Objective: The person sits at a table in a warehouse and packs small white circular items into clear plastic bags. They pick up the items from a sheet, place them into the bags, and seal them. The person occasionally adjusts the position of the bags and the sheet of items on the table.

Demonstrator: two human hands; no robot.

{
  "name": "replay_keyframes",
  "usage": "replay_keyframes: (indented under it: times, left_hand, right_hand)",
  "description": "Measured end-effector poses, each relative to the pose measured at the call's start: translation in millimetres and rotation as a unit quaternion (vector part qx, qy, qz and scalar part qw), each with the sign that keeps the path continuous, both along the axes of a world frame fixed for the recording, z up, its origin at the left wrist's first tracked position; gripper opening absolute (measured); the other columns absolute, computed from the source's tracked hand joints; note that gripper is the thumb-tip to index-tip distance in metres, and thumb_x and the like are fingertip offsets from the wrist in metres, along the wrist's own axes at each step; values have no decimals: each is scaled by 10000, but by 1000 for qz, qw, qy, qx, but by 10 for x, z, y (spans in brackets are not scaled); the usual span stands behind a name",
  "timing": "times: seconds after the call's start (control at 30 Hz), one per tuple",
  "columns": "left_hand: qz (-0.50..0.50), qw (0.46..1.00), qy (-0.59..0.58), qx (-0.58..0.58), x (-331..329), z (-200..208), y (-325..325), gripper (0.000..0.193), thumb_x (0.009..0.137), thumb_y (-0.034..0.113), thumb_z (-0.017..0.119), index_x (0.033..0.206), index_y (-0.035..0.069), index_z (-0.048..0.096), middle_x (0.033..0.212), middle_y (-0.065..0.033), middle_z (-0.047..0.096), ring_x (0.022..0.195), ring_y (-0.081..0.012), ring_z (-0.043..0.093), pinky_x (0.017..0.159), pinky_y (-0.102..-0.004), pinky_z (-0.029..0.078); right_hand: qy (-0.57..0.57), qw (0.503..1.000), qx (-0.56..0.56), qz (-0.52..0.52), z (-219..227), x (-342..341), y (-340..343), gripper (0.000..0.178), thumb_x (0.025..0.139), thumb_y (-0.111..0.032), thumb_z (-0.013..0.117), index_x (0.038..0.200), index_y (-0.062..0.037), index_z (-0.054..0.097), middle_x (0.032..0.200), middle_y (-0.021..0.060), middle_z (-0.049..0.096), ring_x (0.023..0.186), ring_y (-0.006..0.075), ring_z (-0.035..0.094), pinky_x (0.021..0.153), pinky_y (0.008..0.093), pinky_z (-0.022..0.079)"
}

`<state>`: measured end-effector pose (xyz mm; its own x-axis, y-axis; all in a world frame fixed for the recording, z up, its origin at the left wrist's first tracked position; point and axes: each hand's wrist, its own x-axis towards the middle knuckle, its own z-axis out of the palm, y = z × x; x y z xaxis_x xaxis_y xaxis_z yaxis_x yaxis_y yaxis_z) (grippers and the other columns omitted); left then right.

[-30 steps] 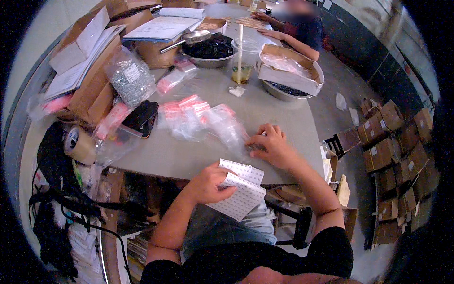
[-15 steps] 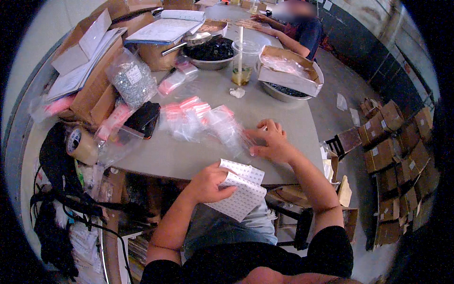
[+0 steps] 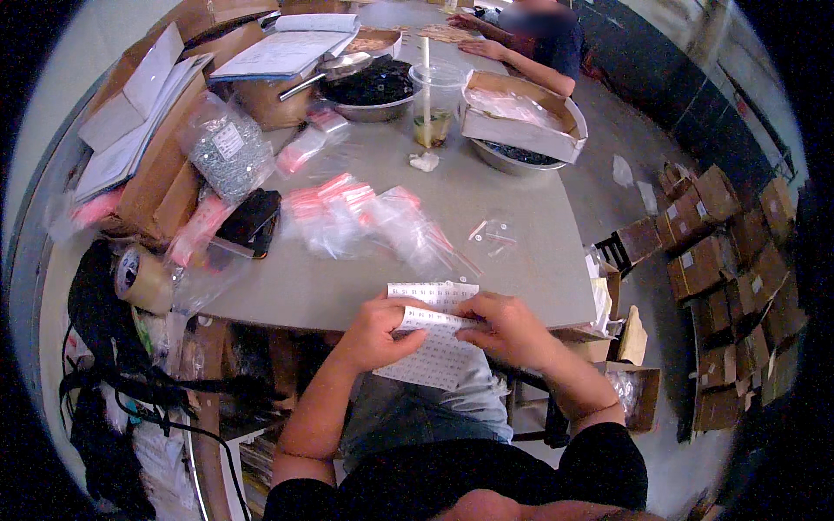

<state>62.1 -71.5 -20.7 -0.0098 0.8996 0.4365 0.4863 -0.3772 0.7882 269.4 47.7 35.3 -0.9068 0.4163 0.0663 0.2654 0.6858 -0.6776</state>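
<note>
Left grip (image 3: pixel 380 335) is closed on a folded white paper sheet (image 3: pixel 423 354) with rows of tiny marks, at the table's (image 3: pixel 543 273) near edge. Right grip (image 3: pixel 511 330) touches the sheet's right side; if it pinches is too hard to tell. Clear bags (image 3: pixel 334 217) with red tops lie farther off, toward the left.

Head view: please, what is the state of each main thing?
Printed sheet: bent over.
Left hand: gripping the sheet.
Right hand: fingers at the sheet, grip unclear.
Red-topped clear bags: spread, overlapping.
Clear cup: partly filled, straw inside.
White carton: open, atop a bowl.
</note>
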Motion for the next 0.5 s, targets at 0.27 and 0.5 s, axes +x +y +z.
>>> replay_keyframes:
  times: [0.27,0.5]
  left_hand:
    - [46,998,-14,-39,37,76,-6,198,746,95,721,923,17,681,947,-121,683,847,-269,649,755,-358,500]
    - [49,995,-42,-78,52,83,12,196,803,151,709,936,9,679,872,-146,680,785,-273,653,695,-354,496]
  right_hand:
    - [63,995,31,-72,-228,18,-102,219,761,-67,714,957,-24,625,869,143,617,772,280,626,676,354,502]
    - [16,994,-70,-83,-133,66,-13,220,766,-47,711,964,-5,623,864,125,625,765,222,629,679,332,499]
